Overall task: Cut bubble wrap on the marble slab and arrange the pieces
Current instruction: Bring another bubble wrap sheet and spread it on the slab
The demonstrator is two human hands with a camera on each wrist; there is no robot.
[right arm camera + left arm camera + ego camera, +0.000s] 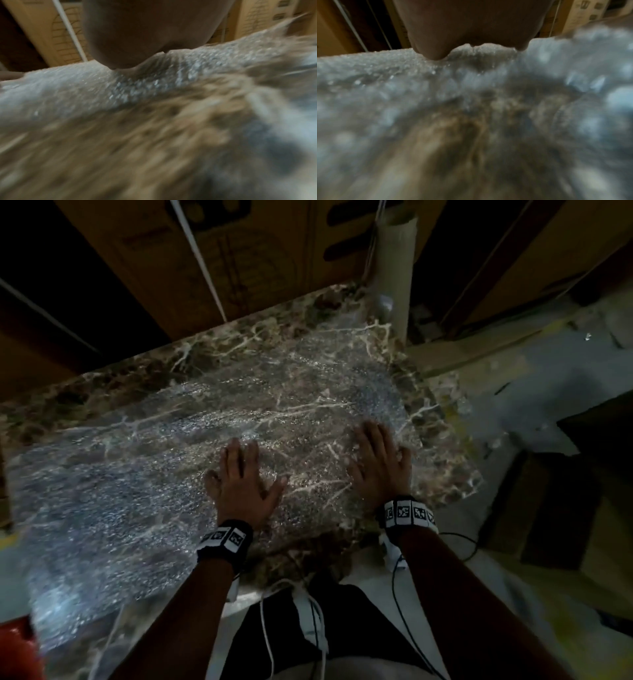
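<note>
On the marble slab [85,392] lies the bubble wrap [137,491], spread flat; both palms press it, left hand [241,484] mid-sheet, right hand [380,465] near its right edge, fingers straight.

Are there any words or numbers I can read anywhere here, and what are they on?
None can be read.
Cardboard boxes: dark printing and line drawings, too blurred to read.
Wristbands: black-and-white square marker patterns, no letters.
Bubble wrap and marble slab: no writing visible.
</note>
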